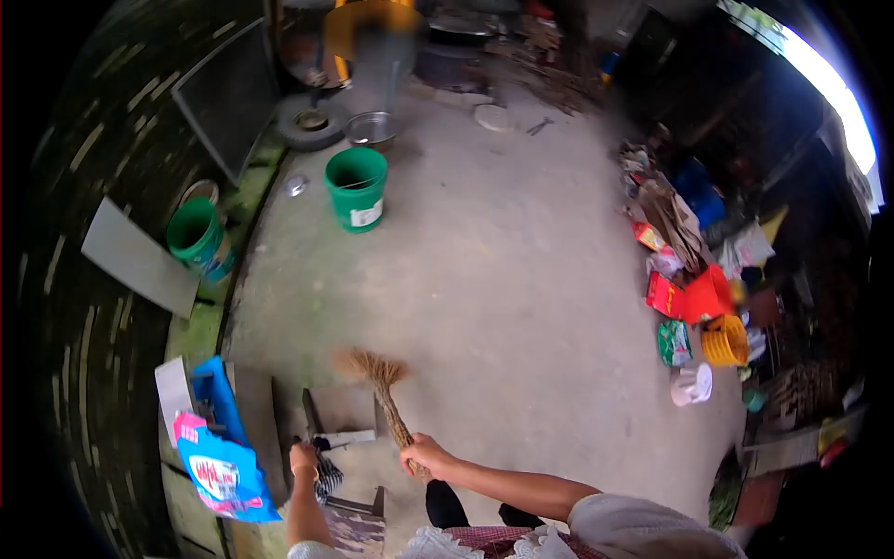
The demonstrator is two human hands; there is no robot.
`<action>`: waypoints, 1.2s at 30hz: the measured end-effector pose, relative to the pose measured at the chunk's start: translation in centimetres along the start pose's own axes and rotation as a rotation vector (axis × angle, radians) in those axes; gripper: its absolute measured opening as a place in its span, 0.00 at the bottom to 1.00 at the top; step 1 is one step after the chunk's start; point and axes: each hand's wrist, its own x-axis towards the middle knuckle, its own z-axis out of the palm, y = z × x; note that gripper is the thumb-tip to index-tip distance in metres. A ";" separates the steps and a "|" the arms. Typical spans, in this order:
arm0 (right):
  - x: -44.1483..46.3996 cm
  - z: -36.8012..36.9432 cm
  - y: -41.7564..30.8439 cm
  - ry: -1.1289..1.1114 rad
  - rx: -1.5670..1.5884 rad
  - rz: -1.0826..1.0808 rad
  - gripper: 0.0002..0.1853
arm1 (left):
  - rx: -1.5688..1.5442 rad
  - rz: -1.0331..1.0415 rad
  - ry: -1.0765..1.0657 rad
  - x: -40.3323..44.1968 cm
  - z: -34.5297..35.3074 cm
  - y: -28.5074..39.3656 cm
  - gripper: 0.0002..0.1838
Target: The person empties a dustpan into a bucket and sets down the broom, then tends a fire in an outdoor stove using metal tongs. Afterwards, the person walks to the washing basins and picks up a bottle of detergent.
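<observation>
A short straw broom (396, 419) is held by its handle in my right hand (428, 456), its bristles up and away from me over the concrete floor. My left hand (303, 456) is closed at the lower left, beside a dark and white striped cloth (327, 475); what it grips is too small to make out. Close to that hand is a low frame with a pale bar (346, 437). Left of it leans a blue and pink detergent bag (222, 470).
A green bucket (357, 191) stands on the floor ahead, near a metal basin (372, 128) and a tyre (311, 124). Another green bucket (197, 238) is at the left wall. Along the right lie a yellow basket (724, 341), a red container (710, 294) and bags.
</observation>
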 end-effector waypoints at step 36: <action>-5.2 -17.4 11.8 0.372 -0.398 0.351 0.19 | -0.472 -0.252 -0.238 -2.6 -3.2 -1.3 0.35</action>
